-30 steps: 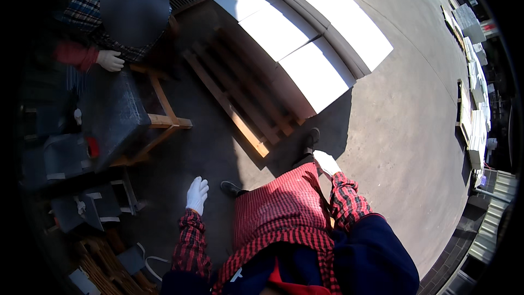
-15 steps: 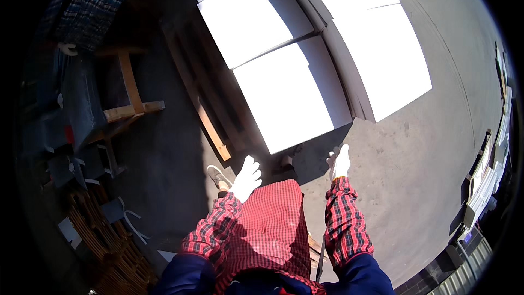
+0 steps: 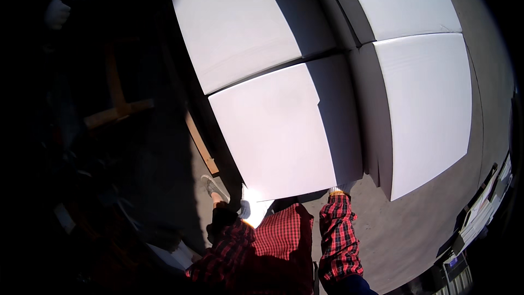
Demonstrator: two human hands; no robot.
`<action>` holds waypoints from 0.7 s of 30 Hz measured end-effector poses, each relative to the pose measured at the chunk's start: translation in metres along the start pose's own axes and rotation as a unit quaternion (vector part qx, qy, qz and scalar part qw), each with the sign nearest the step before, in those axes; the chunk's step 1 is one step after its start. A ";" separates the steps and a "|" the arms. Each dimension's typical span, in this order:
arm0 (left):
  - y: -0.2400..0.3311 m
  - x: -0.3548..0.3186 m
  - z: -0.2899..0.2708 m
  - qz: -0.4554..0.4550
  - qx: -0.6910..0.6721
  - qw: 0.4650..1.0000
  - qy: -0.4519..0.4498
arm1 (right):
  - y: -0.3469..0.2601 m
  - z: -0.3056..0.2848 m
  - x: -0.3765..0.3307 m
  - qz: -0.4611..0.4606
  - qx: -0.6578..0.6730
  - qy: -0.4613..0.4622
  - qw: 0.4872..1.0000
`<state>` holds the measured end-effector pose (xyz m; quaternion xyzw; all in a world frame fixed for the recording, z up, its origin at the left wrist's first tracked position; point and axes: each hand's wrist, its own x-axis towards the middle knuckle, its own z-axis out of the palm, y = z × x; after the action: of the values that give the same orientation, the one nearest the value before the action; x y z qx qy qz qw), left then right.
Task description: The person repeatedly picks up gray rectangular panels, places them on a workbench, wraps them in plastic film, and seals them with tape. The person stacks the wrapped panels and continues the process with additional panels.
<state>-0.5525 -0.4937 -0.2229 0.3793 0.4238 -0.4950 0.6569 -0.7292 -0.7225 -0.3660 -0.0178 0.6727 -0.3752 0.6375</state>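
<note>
In front of me stands a large white box-like block or stack of sheets (image 3: 273, 131), its top in sun with a dark shadow band along the right side. My left hand (image 3: 256, 210), in a white glove, touches or is very close to its near left corner; glare and shade blur the fingers. At the near right corner is my right hand (image 3: 340, 188), also gloved. Its fingers are hidden behind the block's near edge. Both sleeves are red-and-black checked, and a red checked apron (image 3: 281, 235) hangs between them.
More white blocks adjoin it, one beyond (image 3: 240, 22) and one at the right (image 3: 428, 109). A wooden pallet board (image 3: 201, 142) shows at the left. A wooden frame (image 3: 117, 110) stands in shade, near another person's gloved hand (image 3: 57, 13). White boards (image 3: 483, 202) lie far right.
I have moved closer, so the white blocks appear larger and lower in view. My hands, raised and apart from the block before, are now at its near corners.
</note>
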 end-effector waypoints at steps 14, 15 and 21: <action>0.026 0.005 -0.024 -0.089 0.317 0.938 0.106 | -0.030 0.014 -0.035 0.010 -0.109 0.028 0.994; 0.021 0.018 -0.059 -0.088 0.417 0.897 0.119 | -0.035 0.008 -0.060 0.011 -0.144 0.048 0.988; 0.073 -0.055 -0.074 0.068 0.525 0.848 -0.012 | -0.047 -0.109 -0.177 0.071 -0.365 0.017 0.928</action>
<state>-0.5029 -0.3910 -0.1917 0.6896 0.0664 -0.6023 0.3964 -0.8120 -0.6149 -0.2026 -0.1952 0.7732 -0.0579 0.6005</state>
